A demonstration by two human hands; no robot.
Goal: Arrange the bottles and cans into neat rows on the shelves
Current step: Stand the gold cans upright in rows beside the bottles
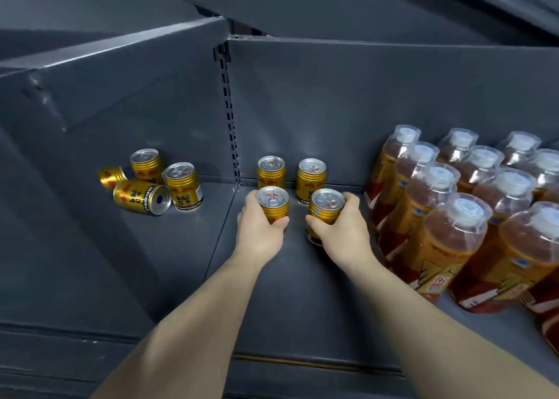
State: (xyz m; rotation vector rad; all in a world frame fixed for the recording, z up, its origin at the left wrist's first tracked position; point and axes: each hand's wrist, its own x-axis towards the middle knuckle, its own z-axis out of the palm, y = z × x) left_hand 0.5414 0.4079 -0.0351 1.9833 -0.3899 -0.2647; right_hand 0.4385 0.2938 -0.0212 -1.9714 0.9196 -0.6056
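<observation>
Now both at once: left hand (260, 230) curls round the left can (272, 205), right hand (343, 227) wraps the right can (325, 209), mid-frame, just below the back pair (271, 173). Second row forming, I'd say. Next: square them, then fetch the strays (142, 197) at centre left.

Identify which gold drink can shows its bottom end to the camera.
The gold metal can lying on its side at the front of the left group; the others show pull-tab tops or only sides.
</observation>
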